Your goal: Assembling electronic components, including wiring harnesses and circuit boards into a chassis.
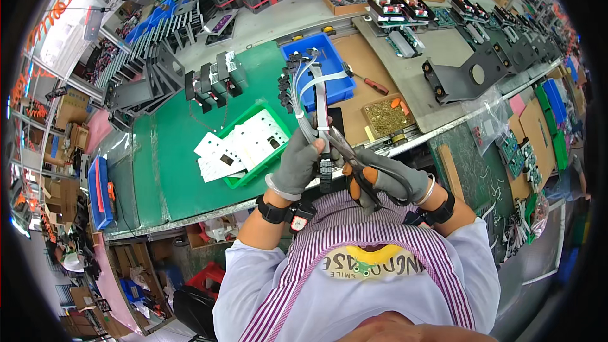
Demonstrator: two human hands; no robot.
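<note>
My left hand point(296, 163), in a grey glove, is closed round a bundle of grey ribbon cables point(320, 96). Black connectors cluster at the bundle's far upper end, and more hang below my fingers. In my right hand point(394, 176), gloved with orange-brown fingertips, is a pair of dark-handled scissors point(405, 197). Its blades point up and left, close against the cables beside my left fingers. Whether the blades touch a cable I cannot tell. Just beyond the hands stands a blue bin point(342, 93), partly behind the cables.
A green tray point(244, 180) with white punched sheets point(244, 142) lies left of my hands on the green mat point(168, 174). To the right are a shallow box of small brass-coloured parts point(387, 117) and a red screwdriver point(373, 84). Black modules point(215, 79) stand farther back.
</note>
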